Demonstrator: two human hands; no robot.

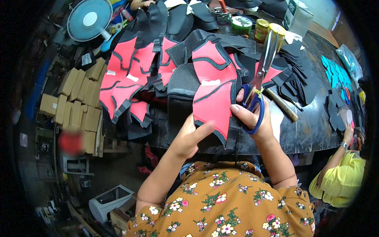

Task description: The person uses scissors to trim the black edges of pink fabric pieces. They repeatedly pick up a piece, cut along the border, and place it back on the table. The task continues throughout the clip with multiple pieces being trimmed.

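A pink piece with black edging [213,104], apparently a shoe upper, is held up in front of me. My left hand [189,136] grips its lower left edge, thumb across the pink face. In my right hand [258,118] are scissors [258,77] with blue handles, blades pointing up and a yellow tie at the pivot. The right thumb and a fingertip also touch the piece's right edge. More pink and black pieces [128,79] lie in a pile to the left. Behind the held piece is a black folded stack [183,85].
A dark table [316,126] spans the front. A wooden-handled tool [282,104] lies right of the scissors. Tins [261,31] and a green tub [241,25] stand at the back. A fan [89,19] and boxes [71,85] are at left; a person in yellow [341,177] works at right.
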